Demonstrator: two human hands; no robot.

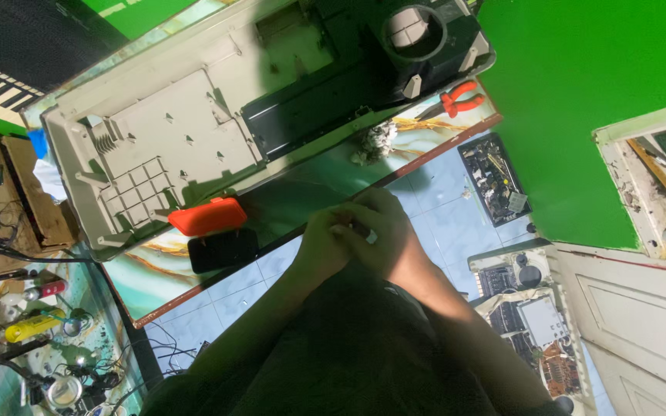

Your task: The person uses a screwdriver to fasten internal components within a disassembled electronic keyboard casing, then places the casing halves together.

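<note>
Head view: our left hand (325,246) and right hand (383,231) press together, clenched around something small we cannot identify, beside the surface (294,192).

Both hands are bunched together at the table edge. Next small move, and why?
Probably part the hands over the table, not the floor. Left hand and right hand are clasped around something too small to identify, right at the edge near the open grey casing; a drop there lands on tiles.

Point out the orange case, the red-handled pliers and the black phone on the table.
orange case (208,216), head view, middle of lid.
red-handled pliers (458,100), head view, on the handles.
black phone (223,250), head view, centre of screen.
</note>
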